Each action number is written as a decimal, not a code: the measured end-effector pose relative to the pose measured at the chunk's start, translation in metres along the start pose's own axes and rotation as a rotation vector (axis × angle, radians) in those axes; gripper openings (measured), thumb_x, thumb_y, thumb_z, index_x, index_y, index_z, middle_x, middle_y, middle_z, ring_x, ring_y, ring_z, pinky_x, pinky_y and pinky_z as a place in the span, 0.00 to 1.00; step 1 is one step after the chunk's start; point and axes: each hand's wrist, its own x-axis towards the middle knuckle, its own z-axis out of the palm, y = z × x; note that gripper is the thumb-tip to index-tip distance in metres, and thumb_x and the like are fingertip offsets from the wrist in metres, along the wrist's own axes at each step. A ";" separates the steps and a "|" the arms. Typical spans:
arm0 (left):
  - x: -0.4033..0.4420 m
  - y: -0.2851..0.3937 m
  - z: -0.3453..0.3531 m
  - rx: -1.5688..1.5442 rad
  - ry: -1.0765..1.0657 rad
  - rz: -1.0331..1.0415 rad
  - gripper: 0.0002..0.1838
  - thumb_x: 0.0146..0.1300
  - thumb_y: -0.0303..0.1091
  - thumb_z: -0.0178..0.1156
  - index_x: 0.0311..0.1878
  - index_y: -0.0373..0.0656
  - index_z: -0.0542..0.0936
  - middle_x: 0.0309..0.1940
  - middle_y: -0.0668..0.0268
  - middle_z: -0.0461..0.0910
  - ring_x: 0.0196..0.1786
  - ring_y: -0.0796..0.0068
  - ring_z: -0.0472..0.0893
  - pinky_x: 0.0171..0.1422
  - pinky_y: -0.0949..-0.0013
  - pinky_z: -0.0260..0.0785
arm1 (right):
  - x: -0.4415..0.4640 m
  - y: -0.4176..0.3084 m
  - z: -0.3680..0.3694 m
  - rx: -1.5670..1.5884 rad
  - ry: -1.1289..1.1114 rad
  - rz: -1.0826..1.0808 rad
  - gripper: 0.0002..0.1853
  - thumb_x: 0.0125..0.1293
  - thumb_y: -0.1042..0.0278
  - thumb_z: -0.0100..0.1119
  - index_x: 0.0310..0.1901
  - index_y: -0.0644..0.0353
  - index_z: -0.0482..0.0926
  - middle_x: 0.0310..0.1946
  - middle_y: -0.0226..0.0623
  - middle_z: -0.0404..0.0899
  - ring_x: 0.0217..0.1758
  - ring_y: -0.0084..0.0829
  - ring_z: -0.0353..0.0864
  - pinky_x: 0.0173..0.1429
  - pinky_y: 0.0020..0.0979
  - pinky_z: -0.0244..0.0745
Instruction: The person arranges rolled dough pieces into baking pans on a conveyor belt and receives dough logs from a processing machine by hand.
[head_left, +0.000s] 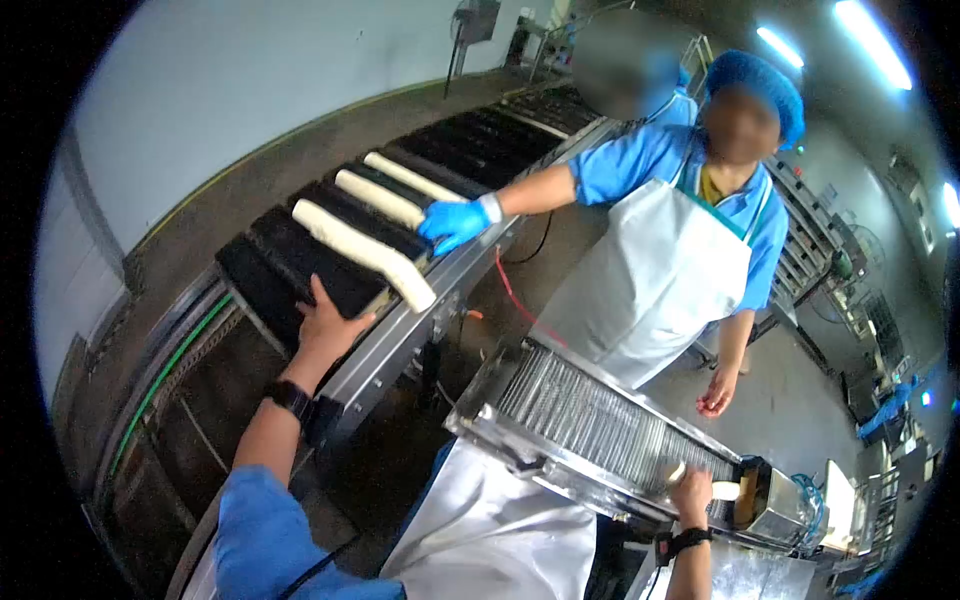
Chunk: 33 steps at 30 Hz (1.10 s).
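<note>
My left hand lies with fingers spread on a black tray at the near end of a row of dark trays. Just beyond it, a long pale dough roll rests across the trays, its near end bent over the metal conveyor edge. Two more pale rolls, a middle roll and a far roll, lie farther along. My right hand is closed around a short pale dough piece at the low end of a metal slatted conveyor. Its ends show on both sides of my fingers.
Across from me stands a co-worker in a white apron; their blue-gloved hand is at the middle roll. Their bare hand hangs near the slatted conveyor. A metal box sits at that conveyor's end. Another person is farther back.
</note>
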 end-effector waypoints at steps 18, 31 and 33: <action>0.042 -0.009 0.026 -0.075 0.087 0.170 0.71 0.50 0.58 0.72 0.75 0.47 0.24 0.68 0.18 0.38 0.69 0.25 0.59 0.70 0.48 0.63 | -0.014 -0.302 -0.264 2.227 -0.852 -0.735 0.42 0.66 0.70 0.62 0.75 0.58 0.48 0.70 0.50 0.62 0.70 0.42 0.67 0.72 0.44 0.65; 0.076 0.006 0.018 -0.041 -0.046 0.107 0.59 0.52 0.59 0.70 0.78 0.51 0.43 0.67 0.17 0.43 0.72 0.26 0.54 0.72 0.49 0.58 | -0.050 -0.102 -0.184 2.392 0.207 -0.354 0.26 0.65 0.59 0.58 0.61 0.62 0.71 0.46 0.47 0.80 0.46 0.38 0.83 0.54 0.38 0.80; 0.087 -0.001 0.023 -0.054 -0.074 0.139 0.58 0.52 0.60 0.69 0.78 0.50 0.46 0.68 0.21 0.48 0.73 0.27 0.51 0.73 0.48 0.57 | -0.067 -0.100 -0.166 2.389 0.211 -0.106 0.25 0.64 0.60 0.59 0.60 0.63 0.72 0.45 0.46 0.80 0.45 0.37 0.82 0.51 0.36 0.80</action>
